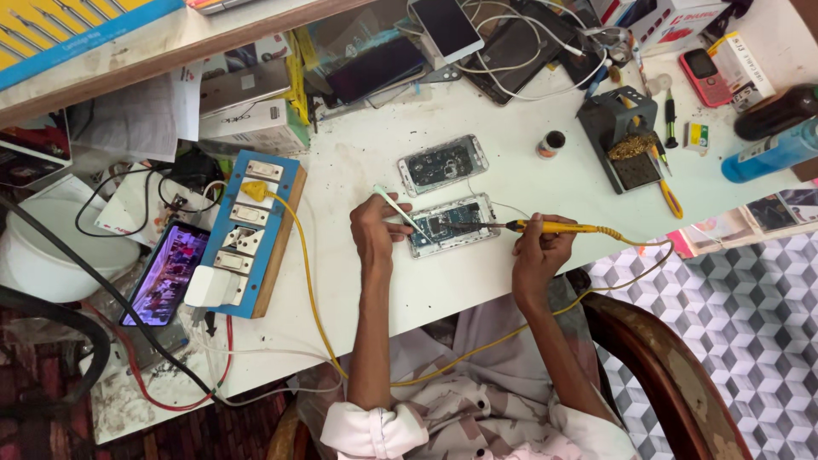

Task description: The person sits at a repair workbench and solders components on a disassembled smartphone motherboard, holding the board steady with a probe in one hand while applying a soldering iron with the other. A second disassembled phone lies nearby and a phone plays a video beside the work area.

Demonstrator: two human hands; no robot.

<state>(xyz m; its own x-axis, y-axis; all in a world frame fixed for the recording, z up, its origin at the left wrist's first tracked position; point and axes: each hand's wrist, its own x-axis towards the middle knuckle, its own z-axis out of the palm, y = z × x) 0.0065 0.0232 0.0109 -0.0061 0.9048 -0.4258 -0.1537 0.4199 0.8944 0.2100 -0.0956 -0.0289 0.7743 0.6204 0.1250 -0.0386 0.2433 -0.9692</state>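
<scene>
An opened phone [452, 223] lies on the white table [511, 179] with its circuit board bare. My left hand [377, 230] rests at its left end and holds thin pale tweezers [400, 209] whose tip points onto the board. My right hand [538, 253] grips a yellow-handled soldering iron [545, 227], its dark tip reaching left over the board. A yellow cord [639, 247] runs from the iron off the table edge and across my lap.
A second opened phone [443, 163] lies just behind. A blue switch board [247, 230] with a yellow plug stands at the left, next to a lit phone [166, 273]. A soldering stand [626, 136], a small jar [552, 143], phones and cables crowd the back.
</scene>
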